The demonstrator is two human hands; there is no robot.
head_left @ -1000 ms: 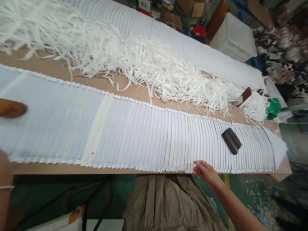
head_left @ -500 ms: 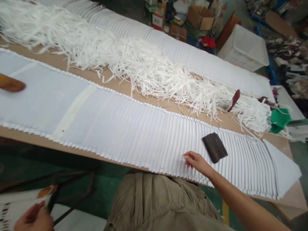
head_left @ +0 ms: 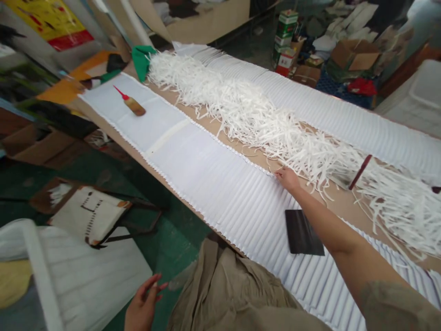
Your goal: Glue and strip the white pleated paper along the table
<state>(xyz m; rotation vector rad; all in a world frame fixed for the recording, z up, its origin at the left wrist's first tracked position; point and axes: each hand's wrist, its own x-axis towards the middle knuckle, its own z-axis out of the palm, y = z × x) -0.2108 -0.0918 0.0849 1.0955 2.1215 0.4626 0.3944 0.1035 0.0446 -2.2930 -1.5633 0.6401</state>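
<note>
My right hand (head_left: 287,178) reaches across the table to the far edge of a long row of overlapping white sheets (head_left: 206,170). Its fingers are drawn together at that edge; what is between them, if anything, is too small to make out. A dark rectangular piece (head_left: 303,232) lies on the sheets below my right forearm. Low in front of me, away from the table, my left hand (head_left: 143,301) hangs with its fingers loosely bent and apart, holding nothing. A brown bottle with a red nozzle (head_left: 134,105) lies on the row's far left part.
A long heap of thin white strips (head_left: 241,101) runs along the brown table (head_left: 265,161). Behind it lies another row of white sheets (head_left: 292,92). At lower left are a pale-topped stool (head_left: 93,211) and a large white bin (head_left: 41,271). Cardboard boxes (head_left: 354,55) stand beyond.
My view has swung left, bringing the whole bottle into sight. My right hand has gone from the near side of the sheets to their far edge. My left hand's fingers have opened out.
</note>
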